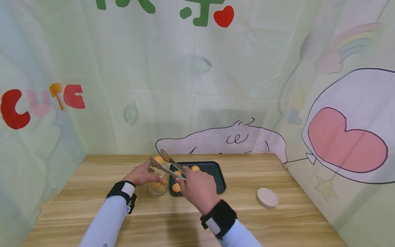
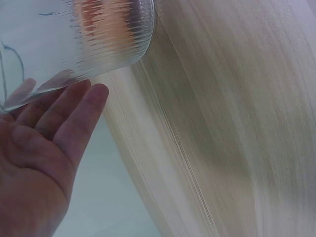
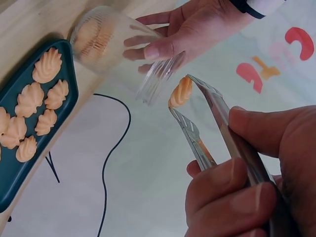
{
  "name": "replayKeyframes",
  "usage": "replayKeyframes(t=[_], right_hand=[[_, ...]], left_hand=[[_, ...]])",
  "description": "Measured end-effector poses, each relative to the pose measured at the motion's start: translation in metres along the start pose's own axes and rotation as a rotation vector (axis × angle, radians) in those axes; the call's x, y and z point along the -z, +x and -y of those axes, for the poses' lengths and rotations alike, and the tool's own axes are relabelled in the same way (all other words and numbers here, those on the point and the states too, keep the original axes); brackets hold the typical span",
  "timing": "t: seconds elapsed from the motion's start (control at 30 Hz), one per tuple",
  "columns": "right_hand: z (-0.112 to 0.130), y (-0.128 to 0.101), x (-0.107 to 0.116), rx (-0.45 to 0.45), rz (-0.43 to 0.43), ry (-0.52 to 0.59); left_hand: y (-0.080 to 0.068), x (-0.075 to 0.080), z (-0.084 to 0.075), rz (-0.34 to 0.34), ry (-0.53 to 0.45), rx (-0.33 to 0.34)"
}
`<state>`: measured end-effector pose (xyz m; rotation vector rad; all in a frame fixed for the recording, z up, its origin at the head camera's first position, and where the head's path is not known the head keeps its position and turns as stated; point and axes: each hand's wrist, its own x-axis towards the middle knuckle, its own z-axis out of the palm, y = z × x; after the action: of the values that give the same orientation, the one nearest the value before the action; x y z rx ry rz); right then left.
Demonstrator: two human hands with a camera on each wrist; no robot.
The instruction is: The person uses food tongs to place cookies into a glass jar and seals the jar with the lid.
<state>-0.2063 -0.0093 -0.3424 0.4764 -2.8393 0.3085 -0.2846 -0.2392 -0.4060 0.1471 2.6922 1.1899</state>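
My left hand (image 1: 141,175) holds a clear ribbed glass jar (image 1: 158,183) on the wooden table, just left of a dark green tray (image 1: 216,173). The jar (image 3: 118,49) has a few orange cookies inside, with the thumb and fingers of the left hand (image 3: 197,29) round it. My right hand (image 1: 197,187) grips metal tongs (image 1: 168,164). The tongs (image 3: 207,128) pinch one orange swirl cookie (image 3: 180,92) right at the jar's mouth. In the left wrist view only the jar (image 2: 98,39) and my left hand (image 2: 44,143) show.
Several more swirl cookies (image 3: 47,66) lie on the tray (image 3: 19,177). A round beige lid (image 1: 266,198) lies on the table (image 1: 277,226) to the right. Printed cloth walls close in the back and both sides.
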Motion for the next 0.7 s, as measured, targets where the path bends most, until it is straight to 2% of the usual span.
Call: replayKeyframes(t=[0.17,0.3,0.57,0.7], right_hand=[[0.004,0.003,0.001,0.005,0.022,0.011],[0.002,0.003,0.003,0.008,-0.001,0.01],[-0.008,0.006,0.006,-0.065,0.021,0.057],[-0.014,0.006,0.008,-0.085,0.018,0.058]], left_hand=[[0.001,0.0,0.002,-0.001,-0.005,0.012],[0.003,-0.001,0.002,0.001,-0.001,0.034],[0.0,0.0,-0.001,0.005,0.0,0.061],[-0.002,0.0,-0.001,0.006,-0.007,0.05]])
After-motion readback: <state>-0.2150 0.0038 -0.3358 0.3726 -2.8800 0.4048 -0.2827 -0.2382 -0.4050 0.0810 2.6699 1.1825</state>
